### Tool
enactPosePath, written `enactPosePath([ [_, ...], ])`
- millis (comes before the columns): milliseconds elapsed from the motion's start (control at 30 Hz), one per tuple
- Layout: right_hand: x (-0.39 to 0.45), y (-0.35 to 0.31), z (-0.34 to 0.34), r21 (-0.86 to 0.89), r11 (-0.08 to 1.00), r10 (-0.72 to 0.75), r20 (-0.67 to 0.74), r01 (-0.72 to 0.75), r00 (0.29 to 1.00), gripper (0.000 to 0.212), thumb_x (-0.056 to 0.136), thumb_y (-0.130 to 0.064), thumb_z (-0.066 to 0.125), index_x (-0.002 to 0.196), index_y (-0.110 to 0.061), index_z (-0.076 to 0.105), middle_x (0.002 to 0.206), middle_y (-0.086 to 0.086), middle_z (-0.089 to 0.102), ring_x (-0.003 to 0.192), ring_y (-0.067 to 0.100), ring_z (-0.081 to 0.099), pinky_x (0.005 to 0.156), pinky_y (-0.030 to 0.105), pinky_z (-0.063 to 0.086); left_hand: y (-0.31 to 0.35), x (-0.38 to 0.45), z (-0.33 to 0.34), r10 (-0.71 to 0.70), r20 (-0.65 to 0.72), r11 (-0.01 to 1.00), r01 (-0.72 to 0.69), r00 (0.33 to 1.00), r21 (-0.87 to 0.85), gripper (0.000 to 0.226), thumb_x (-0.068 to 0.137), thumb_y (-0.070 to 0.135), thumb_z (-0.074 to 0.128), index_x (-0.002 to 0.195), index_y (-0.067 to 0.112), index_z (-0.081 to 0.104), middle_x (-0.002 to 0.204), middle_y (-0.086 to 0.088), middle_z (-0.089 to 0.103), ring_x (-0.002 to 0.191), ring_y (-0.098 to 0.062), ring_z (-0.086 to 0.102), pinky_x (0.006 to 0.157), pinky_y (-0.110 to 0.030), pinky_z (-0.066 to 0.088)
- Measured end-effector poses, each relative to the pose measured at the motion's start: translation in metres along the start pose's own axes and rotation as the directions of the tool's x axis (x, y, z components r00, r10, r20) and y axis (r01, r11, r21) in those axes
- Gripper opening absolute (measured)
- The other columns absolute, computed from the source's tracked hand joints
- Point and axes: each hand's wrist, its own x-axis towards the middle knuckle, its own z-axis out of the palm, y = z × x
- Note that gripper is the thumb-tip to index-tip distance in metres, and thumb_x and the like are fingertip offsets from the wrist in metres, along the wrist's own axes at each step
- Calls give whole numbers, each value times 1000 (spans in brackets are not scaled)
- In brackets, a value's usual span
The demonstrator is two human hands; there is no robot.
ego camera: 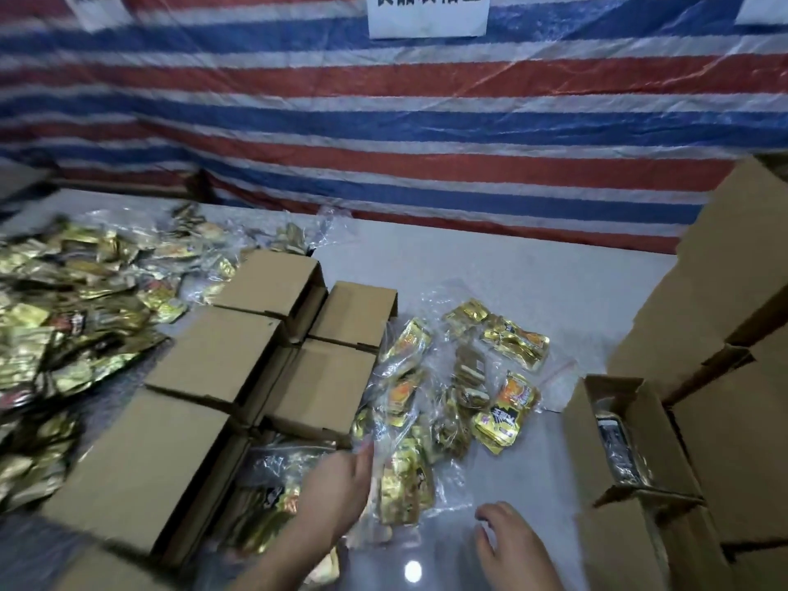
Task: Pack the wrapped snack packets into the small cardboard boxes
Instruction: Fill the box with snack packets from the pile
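The left hand (337, 488) reaches forward with its fingertips on the edge of a clear plastic bag (396, 420), the grip appearing to pinch the film, though blur keeps the fingers from being read exactly; the right hand (511, 543) hovers low over the grey tabletop (490, 275) with fingers loosely curled, its grip released and holding nothing; the snack packets (509, 409) lie just beyond and between the two hands, small glossy gold foil pouches with orange and black printing, several sealed inside clear bags, one bag showing a red zip strip; under the left hand's wrist a further bag of gold packets (273, 496) sits partly tucked against the cartons; to the left of that grip stand the closed small cardboard boxes (217, 356), plain brown, packed side by side in rows and touching one another; farther left, well apart from both hands, a loose heap of gold packets (72, 300) spreads over the tabletop, blurred; to the right of the right hand an open cardboard box (614, 424) stands with its flaps up, dark and silvery wrapped contents visible inside; beyond it on the right more flat brown cartons (733, 292) are stacked and leaning; behind everything hangs a red, white and blue striped tarp (383, 134) with a white paper sign (428, 14) fixed near its top, the writing cut off
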Motion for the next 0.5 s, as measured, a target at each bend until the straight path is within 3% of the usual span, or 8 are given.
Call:
enactPosePath([
  [67,14,-20,4,13,1000,-24,34,24,999,16,89,-17,65,104,-17,71,106,-3,65,95,11,63,80,22,46,-17,11,-30,93,-137,994,-84,986,70,74,99,56,22,61,12,67,68,-3,68,68,-19,64,62,-31,45],
  [100,21,-30,6,15,998,-63,58,62,996,19,94,-21,58,109,-17,68,110,-3,62,100,12,61,83,22,44,-28,15,-44,136,-218,986,-112,966,120,59,98,48,33,75,12,74,87,-9,72,84,-27,67,74,-34,51],
  [167,33,-55,10,22,990,-142,102,141,985,20,97,-23,52,111,-15,64,110,-1,61,101,15,59,82,26,44,-50,17,-70,108,-287,972,-40,952,233,38,96,37,49,109,11,72,127,-16,63,111,-33,62,96,-41,48],
  [200,36,-69,11,19,985,-174,120,173,977,20,98,-22,50,110,-15,63,108,0,60,99,16,58,82,27,44,-64,15,-80,44,-271,958,36,962,285,41,96,38,51,125,11,64,141,-16,53,120,-33,57,103,-42,43],
  [367,33,-114,30,49,965,-262,167,258,950,19,96,-19,48,107,-14,63,101,-4,56,93,14,54,81,28,43,-142,-36,-102,-170,-297,890,276,940,364,69,93,52,50,146,9,41,154,-17,37,137,-33,42,113,-47,33],
  [500,11,-133,48,39,955,-293,261,293,920,26,98,-24,45,114,-12,62,110,1,57,101,18,56,91,35,45,-184,-104,-79,-352,-183,843,396,918,364,103,83,76,41,155,7,17,162,-14,20,149,-28,21,119,-44,22],
])
